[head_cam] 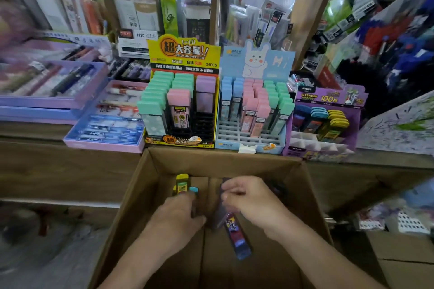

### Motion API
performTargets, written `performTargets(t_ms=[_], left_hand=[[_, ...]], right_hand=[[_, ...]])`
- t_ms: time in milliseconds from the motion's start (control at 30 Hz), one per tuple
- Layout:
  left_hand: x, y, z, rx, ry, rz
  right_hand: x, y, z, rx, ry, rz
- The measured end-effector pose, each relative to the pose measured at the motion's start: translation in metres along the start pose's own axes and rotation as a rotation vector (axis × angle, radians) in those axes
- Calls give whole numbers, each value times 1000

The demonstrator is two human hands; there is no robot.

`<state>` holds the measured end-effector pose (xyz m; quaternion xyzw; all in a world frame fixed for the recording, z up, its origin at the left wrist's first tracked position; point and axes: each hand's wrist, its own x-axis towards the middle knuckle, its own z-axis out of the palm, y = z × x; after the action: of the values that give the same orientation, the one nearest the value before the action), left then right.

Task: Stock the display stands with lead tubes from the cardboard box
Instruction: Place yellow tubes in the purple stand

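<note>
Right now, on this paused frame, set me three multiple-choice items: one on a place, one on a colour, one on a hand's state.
1. Where are the left hand and right hand? A) on purple pen trays B) inside the brown cardboard box C) on a shelf
2. Header colour of the rabbit-printed display stand? A) light blue B) red C) black
3. The right hand is: A) flat B) pointing C) gripping a dark lead tube with a blue end
Key: B, both sit between box walls; A, pale blue behind the rabbit; C, fingers curl round the tube.
</note>
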<state>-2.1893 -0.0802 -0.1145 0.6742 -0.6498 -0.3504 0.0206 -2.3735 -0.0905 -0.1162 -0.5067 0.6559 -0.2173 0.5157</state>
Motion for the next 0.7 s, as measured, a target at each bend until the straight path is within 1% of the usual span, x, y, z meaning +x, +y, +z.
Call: performTargets(t_ms=[67,133,267,400,533,700], left_hand=[[6,-11,-10,-19,26,-47],[15,-23,-16,-34,35,-97],[37,-41,-9,-104,-2,-193],[52,-50,7,-275,36,-236],[62,-51,20,-460,92,-282],[58,-44,29,-619,109,-268]], right_hand=[[9,0,15,89,-36,60],[20,3,29,113,-42,108],[38,9,49,189,-33,232],[45,13,59,309,-34,353],[45,11,59,418,-45,382],[44,9,55,538,-78,404]])
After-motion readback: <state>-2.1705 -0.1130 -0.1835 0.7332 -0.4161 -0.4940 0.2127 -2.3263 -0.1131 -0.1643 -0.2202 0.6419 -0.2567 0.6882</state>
